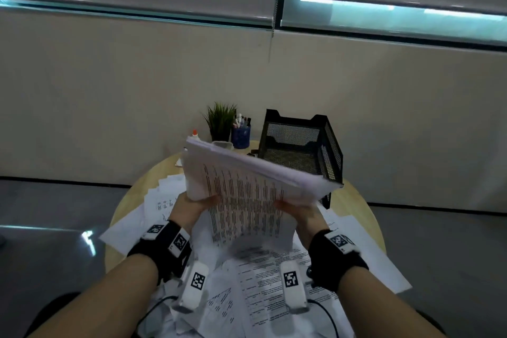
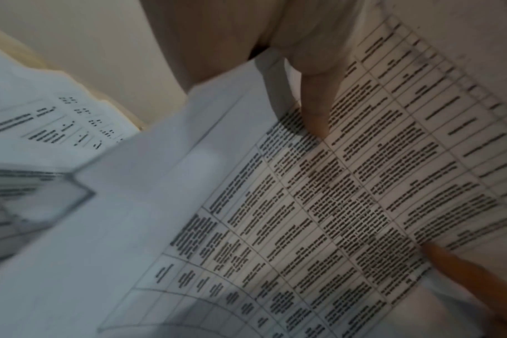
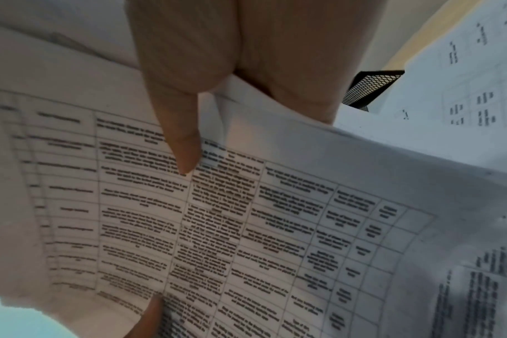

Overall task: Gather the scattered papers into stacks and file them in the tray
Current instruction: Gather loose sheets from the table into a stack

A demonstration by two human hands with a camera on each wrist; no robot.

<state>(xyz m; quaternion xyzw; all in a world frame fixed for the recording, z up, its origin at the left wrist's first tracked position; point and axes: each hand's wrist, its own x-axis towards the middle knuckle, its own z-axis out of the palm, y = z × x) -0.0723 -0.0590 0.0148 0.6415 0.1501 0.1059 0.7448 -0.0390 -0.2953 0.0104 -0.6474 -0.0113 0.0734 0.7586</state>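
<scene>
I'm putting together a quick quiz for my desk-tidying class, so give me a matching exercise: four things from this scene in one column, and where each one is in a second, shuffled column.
Things:
1. stack of papers
2. mesh file tray
3. pen cup
4. loose sheets

Places:
A. spread over the round table
B. back right of the table
C. beside the potted plant
D. held up between the left hand and right hand

Pairs: 1-D, 2-B, 3-C, 4-A
</scene>
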